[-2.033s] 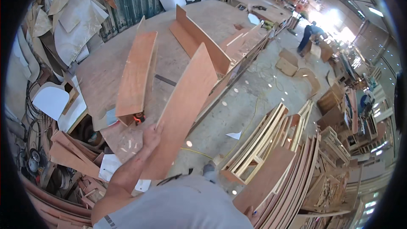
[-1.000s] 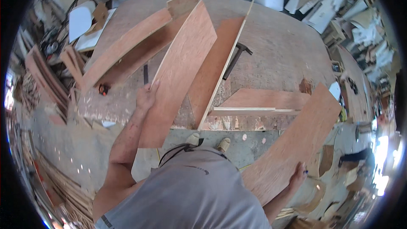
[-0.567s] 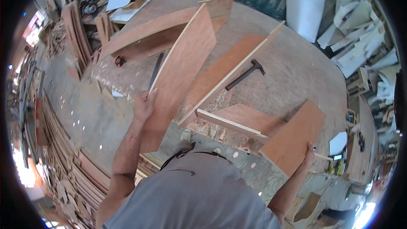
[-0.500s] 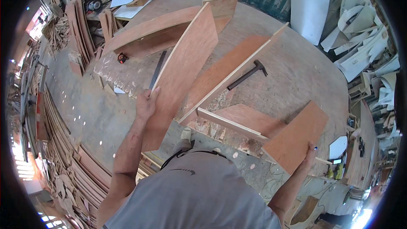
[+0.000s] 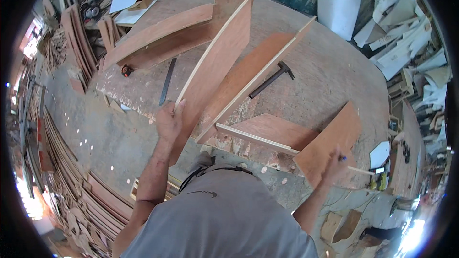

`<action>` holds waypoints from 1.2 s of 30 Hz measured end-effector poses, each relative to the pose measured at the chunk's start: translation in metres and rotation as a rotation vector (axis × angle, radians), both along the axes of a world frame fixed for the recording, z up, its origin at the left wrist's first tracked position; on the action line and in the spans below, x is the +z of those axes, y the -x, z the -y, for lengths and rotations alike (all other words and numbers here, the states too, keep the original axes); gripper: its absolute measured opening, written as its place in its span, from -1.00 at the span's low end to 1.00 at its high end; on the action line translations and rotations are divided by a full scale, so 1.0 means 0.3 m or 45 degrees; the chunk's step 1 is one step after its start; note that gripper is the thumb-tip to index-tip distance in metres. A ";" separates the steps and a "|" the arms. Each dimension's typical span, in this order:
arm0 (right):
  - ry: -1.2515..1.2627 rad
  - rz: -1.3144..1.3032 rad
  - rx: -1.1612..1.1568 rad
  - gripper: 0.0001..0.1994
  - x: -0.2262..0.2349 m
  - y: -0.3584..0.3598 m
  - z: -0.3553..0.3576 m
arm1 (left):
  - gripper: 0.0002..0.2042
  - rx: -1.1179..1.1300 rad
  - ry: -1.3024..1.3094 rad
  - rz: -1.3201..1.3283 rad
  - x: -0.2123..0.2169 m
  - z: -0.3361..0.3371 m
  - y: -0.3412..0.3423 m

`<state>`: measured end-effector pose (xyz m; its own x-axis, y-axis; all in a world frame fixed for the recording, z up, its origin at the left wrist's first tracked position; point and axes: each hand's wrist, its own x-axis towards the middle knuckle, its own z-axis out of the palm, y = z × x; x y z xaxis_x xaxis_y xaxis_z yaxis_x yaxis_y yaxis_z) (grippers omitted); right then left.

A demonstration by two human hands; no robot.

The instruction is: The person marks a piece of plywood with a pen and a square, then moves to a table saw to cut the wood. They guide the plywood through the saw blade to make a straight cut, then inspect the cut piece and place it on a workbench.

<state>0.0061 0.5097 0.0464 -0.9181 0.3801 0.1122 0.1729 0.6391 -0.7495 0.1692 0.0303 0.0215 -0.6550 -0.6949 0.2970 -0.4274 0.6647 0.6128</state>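
My left hand [image 5: 169,122] is closed around the near edge of a long plywood board [image 5: 217,62], which stands tilted on its edge. My right hand [image 5: 335,166], smeared by motion, is over the near right part of a smaller plywood panel [image 5: 327,145]; a small blue-ended thing, seemingly a pen [image 5: 343,157], shows at its fingers. Between the hands is a frame of plywood: a long side board [image 5: 258,79] joined to a short cross board [image 5: 256,137]. A claw hammer [image 5: 267,84] rests against the long side board.
On the worktable [image 5: 325,62] lie a dark flat metal strip [image 5: 167,82], an orange-black tape measure [image 5: 126,70] and a curved plywood piece [image 5: 158,36]. Stacked wood strips [image 5: 95,196] cover the floor at left. White offcuts [image 5: 406,33] pile up at far right.
My right hand has moved from the small panel's near right edge in over its face. The long board in my left hand has shifted and turned slightly. The whole view has shifted a little.
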 end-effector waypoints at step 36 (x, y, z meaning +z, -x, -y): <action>0.867 0.322 0.420 -0.77 -0.391 0.408 1.079 | -0.58 -0.508 -1.034 0.181 -0.370 0.447 0.256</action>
